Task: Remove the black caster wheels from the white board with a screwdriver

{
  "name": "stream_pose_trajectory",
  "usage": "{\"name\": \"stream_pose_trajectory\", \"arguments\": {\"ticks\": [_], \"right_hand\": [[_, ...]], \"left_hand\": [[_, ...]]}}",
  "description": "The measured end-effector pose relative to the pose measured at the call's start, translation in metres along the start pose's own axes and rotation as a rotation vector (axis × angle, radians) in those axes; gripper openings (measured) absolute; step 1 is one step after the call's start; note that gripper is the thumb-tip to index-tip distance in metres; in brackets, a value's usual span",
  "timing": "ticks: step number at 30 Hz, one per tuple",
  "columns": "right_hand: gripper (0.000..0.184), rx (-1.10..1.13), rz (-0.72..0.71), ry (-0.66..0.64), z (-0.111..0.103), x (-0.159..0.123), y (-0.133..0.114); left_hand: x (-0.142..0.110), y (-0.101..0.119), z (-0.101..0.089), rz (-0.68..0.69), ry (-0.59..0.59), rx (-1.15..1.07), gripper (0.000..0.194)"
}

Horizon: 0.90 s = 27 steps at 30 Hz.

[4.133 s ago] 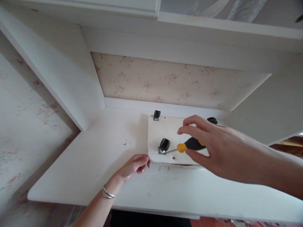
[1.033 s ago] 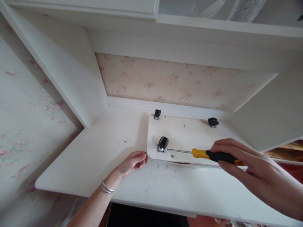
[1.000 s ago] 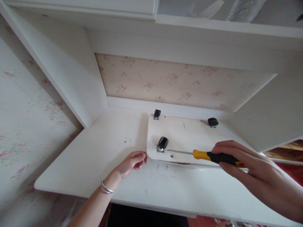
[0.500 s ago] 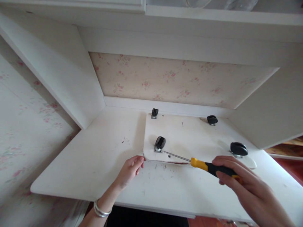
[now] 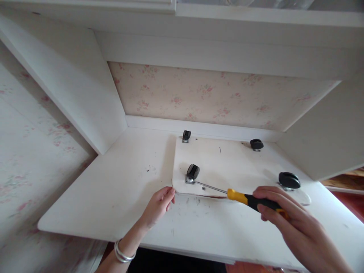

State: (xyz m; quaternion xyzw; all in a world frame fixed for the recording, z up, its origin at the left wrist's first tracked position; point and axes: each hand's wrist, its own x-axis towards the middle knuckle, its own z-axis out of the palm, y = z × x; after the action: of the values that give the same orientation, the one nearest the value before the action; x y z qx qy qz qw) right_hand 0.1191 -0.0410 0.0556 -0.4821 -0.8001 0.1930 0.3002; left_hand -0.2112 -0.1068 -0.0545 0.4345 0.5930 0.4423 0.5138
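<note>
A white board [image 5: 233, 163] with rounded corners lies on the white desk, bearing black swivel casters on its upper face. My right hand [image 5: 287, 216] is closed around the yellow and black handle of a screwdriver [image 5: 237, 195]. Its metal tip meets the base plate of the near-left caster [image 5: 193, 173]; the exact contact is too small to tell. My left hand [image 5: 159, 204] pinches the board's near-left corner, fingers curled. A far-left caster [image 5: 186, 135], a far-right caster [image 5: 256, 144] and a near-right caster [image 5: 289, 180] stand on the same board.
The white desk [image 5: 113, 189] has upright side panels [image 5: 65, 79] and a shelf [image 5: 227, 34] overhead. Behind is floral wallpaper [image 5: 182, 93]. A screw head [image 5: 203, 188] sits in the board near the screwdriver shaft. Dark specks mark the desk.
The screwdriver tip has shifted slightly left, onto the near-left caster's plate. My left fingers have closed in on the board's corner. The casters keep their places on the board.
</note>
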Motion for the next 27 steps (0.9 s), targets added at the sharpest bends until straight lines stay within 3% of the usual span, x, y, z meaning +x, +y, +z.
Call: {"name": "stream_pose_trajectory", "arguments": {"ticks": [8, 13, 18, 22, 27], "right_hand": [[0.021, 0.000, -0.031, -0.016, 0.001, 0.001, -0.001], [0.021, 0.023, -0.026, -0.014, 0.001, 0.001, -0.004], [0.025, 0.028, 0.031, 0.048, -0.002, 0.001, -0.003], [0.028, 0.069, 0.092, 0.139, -0.002, 0.000, 0.000], [0.029, 0.142, 0.151, 0.159, 0.000, -0.003, -0.001]], "left_hand": [[-0.001, 0.002, 0.001, 0.018, 0.000, 0.035, 0.044], [-0.006, 0.006, 0.000, 0.047, 0.108, 0.154, 0.041], [-0.017, 0.020, 0.007, 0.299, 0.244, 0.513, 0.030], [-0.018, 0.030, 0.024, 0.489, 0.300, 0.780, 0.019], [-0.007, 0.037, 0.050, 0.573, 0.436, 0.955, 0.015]]}}
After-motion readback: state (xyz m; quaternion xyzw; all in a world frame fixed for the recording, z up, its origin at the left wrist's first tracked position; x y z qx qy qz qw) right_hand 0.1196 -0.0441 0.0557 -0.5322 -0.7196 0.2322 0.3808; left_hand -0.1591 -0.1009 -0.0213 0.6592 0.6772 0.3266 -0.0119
